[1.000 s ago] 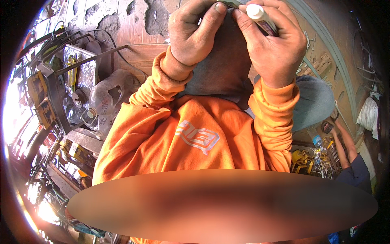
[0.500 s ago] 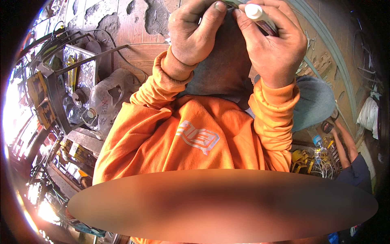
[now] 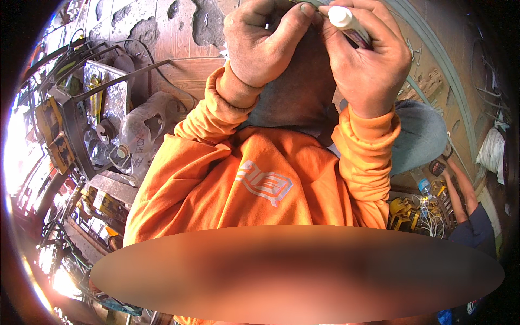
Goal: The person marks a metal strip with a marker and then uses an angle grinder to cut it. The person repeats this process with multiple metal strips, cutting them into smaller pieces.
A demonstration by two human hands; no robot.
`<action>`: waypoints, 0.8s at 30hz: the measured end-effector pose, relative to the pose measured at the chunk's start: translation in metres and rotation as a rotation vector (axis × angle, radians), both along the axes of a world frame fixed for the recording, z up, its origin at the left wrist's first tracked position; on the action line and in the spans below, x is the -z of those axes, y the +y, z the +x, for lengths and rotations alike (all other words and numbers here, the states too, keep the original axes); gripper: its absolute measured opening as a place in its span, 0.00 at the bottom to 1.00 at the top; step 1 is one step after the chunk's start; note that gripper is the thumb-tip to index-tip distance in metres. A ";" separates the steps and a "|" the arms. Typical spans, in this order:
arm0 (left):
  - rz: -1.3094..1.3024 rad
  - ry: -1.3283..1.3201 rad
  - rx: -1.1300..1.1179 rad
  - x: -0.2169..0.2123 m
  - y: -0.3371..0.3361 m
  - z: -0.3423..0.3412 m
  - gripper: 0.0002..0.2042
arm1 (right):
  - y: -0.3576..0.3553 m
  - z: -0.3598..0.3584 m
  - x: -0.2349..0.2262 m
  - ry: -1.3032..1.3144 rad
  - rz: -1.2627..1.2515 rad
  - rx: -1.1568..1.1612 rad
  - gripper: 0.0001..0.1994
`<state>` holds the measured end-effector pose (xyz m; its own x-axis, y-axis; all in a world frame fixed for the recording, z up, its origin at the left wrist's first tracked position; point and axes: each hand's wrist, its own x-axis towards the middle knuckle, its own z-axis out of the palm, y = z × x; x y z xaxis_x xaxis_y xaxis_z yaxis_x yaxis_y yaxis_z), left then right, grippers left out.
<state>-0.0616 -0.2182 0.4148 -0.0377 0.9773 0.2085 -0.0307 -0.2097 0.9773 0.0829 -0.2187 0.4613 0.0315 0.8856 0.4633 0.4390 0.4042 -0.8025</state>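
Observation:
Both my hands are raised close together at the top edge, over my dark trousers (image 3: 298, 92). My right hand (image 3: 374, 67) is closed round a white marker pen (image 3: 346, 24) with a dark label, its rounded white end pointing up between thumb and fingers. Pinched beside it, my left hand (image 3: 265, 46) has its thumb pressed against the bent fingers. A thin, dark greenish strip (image 3: 297, 1) shows at its thumb tip, mostly cut off by the frame's top edge, so its kind cannot be made out. The thumbs of both hands nearly touch.
On the left, a metal frame (image 3: 78, 127) stands by a crumpled clear plastic bottle (image 3: 141, 127) and yellow tools. Long grey strips (image 3: 457, 92) curve across the floor at right. A co-worker's arm (image 3: 460, 187) reaches in near a blue-capped bottle (image 3: 425, 188) and tangled wires.
My left thumb has shifted slightly right, closer to the right thumb, and the greenish strip shows less. The marker pen stays in my right hand, barely moved.

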 end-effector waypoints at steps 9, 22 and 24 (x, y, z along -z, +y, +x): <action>-0.055 -0.082 0.014 -0.001 0.000 0.002 0.04 | 0.003 0.002 0.007 0.045 0.006 -0.023 0.06; 0.023 0.071 -0.004 -0.005 0.002 0.001 0.04 | 0.002 0.001 0.007 0.039 0.040 -0.026 0.06; 0.027 0.071 0.006 -0.005 0.002 0.000 0.05 | 0.002 0.001 0.006 0.042 0.035 -0.023 0.06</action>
<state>-0.0613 -0.2158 0.4202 -0.0162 0.9715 0.2364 0.0369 -0.2356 0.9711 0.0836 -0.2170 0.4549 0.0313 0.8698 0.4925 0.3959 0.4417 -0.8051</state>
